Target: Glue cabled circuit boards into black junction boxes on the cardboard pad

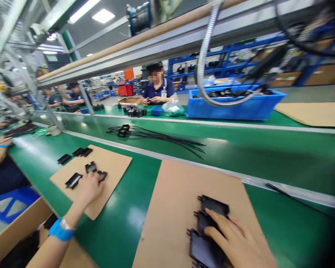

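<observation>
My left hand (91, 188) has its fingers bent down over a small black plastic part (102, 175) on the left cardboard sheet (115, 171). Its fingertips are partly hidden. Beside it lie two similar parts, a black plastic housing (74, 180) and a notched piece (91, 166). On the right cardboard sheet (170, 208), my right hand (237, 238) lies over a row of black plastic housings (206, 247). Its fingers are stretched out and apart, touching the middle housing. The hand covers part of that row.
Black cables (162, 137) lie on the green belt (240, 149) behind a metal strip. A blue bin (226, 106) of black parts stands beyond, under a hanging metal hose (202, 67). A co-worker (156, 87) sits opposite. An open carton (22, 223) stands at lower left.
</observation>
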Demonstrator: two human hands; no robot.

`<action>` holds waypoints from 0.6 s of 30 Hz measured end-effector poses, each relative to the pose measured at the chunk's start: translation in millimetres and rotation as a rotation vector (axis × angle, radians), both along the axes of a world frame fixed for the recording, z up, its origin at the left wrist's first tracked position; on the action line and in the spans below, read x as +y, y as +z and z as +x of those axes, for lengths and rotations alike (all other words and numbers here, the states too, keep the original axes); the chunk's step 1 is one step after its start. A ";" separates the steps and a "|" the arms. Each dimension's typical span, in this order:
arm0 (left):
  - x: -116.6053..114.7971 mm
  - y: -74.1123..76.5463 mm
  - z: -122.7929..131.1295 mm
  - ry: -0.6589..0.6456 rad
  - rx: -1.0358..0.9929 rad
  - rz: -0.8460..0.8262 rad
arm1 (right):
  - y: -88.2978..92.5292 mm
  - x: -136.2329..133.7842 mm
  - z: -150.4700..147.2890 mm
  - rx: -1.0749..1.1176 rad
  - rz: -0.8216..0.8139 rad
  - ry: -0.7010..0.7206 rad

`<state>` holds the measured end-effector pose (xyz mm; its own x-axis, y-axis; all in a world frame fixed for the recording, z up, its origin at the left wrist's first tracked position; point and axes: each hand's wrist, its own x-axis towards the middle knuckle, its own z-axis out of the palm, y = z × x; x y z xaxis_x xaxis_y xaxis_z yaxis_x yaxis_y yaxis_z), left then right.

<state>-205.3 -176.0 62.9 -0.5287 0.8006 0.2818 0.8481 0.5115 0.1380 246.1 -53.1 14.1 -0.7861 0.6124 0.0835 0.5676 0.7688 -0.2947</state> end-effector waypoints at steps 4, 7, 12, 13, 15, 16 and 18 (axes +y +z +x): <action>30.9 0.7 19.2 -0.205 0.007 -0.001 | 38.2 -12.3 -11.4 -0.169 -0.309 0.003; 107.8 -1.7 89.3 -0.579 -0.065 -0.018 | 41.2 -13.2 -14.5 -0.150 -0.301 -0.008; 203.9 -14.6 222.2 -1.012 -0.147 -0.059 | 32.4 -8.8 -5.9 -0.019 -0.100 0.092; 209.0 -18.4 237.1 -1.079 -0.159 -0.060 | 29.5 -5.1 -4.3 -0.010 -0.038 0.125; 211.8 -29.0 249.5 -1.187 -0.174 -0.068 | 20.0 4.7 -3.8 -0.030 0.058 0.164; 212.0 -35.8 248.5 -1.225 -0.180 -0.076 | 13.6 9.9 -5.3 -0.054 0.091 0.170; 213.1 -50.5 237.3 -1.231 -0.200 -0.068 | 1.2 18.0 -9.8 -0.097 0.142 0.176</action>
<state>32.0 37.1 12.5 0.5522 0.8037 0.2217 0.7356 -0.5949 0.3241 236.3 -35.1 15.2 -0.8880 0.4531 0.0780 0.4419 0.8880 -0.1275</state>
